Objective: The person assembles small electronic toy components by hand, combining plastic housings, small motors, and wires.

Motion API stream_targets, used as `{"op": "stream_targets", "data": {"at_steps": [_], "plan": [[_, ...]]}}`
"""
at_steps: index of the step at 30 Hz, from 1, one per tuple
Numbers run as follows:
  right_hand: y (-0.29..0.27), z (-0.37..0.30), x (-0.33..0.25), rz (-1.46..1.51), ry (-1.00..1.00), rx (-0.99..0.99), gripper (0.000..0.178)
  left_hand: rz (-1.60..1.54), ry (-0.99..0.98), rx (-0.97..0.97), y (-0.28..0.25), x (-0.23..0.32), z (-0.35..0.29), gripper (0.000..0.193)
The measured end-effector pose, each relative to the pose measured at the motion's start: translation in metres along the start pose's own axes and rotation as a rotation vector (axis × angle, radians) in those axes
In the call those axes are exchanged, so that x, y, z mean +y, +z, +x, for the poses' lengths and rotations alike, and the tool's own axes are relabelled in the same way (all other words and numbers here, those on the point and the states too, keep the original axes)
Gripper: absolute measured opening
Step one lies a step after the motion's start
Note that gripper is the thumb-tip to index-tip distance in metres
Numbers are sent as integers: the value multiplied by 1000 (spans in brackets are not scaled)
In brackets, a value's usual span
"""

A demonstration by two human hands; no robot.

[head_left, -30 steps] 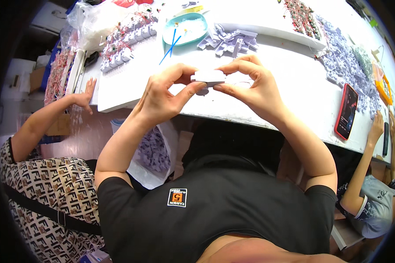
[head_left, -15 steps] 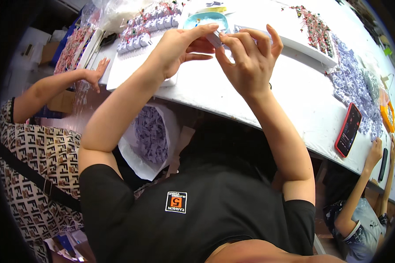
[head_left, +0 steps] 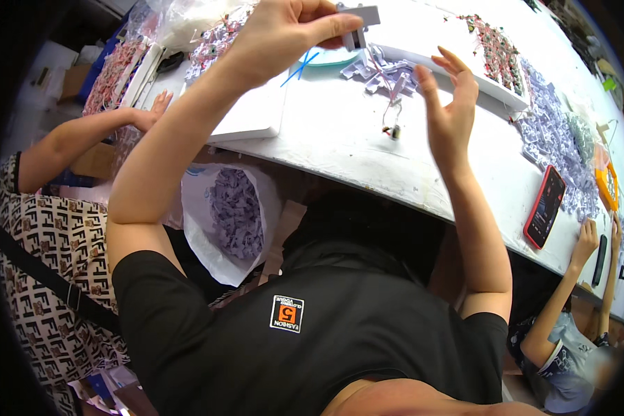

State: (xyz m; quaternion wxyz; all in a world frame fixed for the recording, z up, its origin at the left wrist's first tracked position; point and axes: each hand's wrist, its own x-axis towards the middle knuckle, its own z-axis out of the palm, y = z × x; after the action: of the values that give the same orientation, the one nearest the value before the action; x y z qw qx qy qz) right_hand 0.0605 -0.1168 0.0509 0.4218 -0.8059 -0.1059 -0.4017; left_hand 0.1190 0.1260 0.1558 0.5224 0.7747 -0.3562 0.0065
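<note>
My left hand (head_left: 291, 31) pinches a small grey plastic housing (head_left: 360, 21) between thumb and fingers, above the far part of the white table. To its right, my right hand (head_left: 452, 104) is open and holds nothing, with its thumb and fingers apart. Between the hands is a small pile of pale grey plastic pieces (head_left: 378, 75). Thin red and white wires run from this pile to a small dark component (head_left: 394, 132). A light blue dish (head_left: 329, 59) lies partly hidden below my left hand, with thin blue strips (head_left: 300, 68) crossed beside it.
A white tray (head_left: 516, 99) of wired components stands at the right, near a heap of grey pieces (head_left: 551, 139) and a phone (head_left: 546, 206). A white block (head_left: 253, 121) lies at left. Below the table hangs a bag of pieces (head_left: 194, 229). Co-workers' hands rest on both sides.
My right hand has let go of the housing and moved right and down, opening. My left hand has moved up, still holding it. The small pile and wired component now show between them.
</note>
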Motion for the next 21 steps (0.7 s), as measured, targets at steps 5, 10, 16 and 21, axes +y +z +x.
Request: {"op": "stream_targets", "data": {"at_steps": [5,10,16,21], "plan": [[17,48,9,369,180,-334,43,332,-56,31,-53,54,19,21],[68,105,14,337,160,-765,39,263,198,-20,-122,63,31,26],[134,157,-9,302,31,-1301,54,415,165,-124,-199,46,54,27],[172,168,4,572,21,-1453,17,318,251,-160,-202,17,69,29]]}}
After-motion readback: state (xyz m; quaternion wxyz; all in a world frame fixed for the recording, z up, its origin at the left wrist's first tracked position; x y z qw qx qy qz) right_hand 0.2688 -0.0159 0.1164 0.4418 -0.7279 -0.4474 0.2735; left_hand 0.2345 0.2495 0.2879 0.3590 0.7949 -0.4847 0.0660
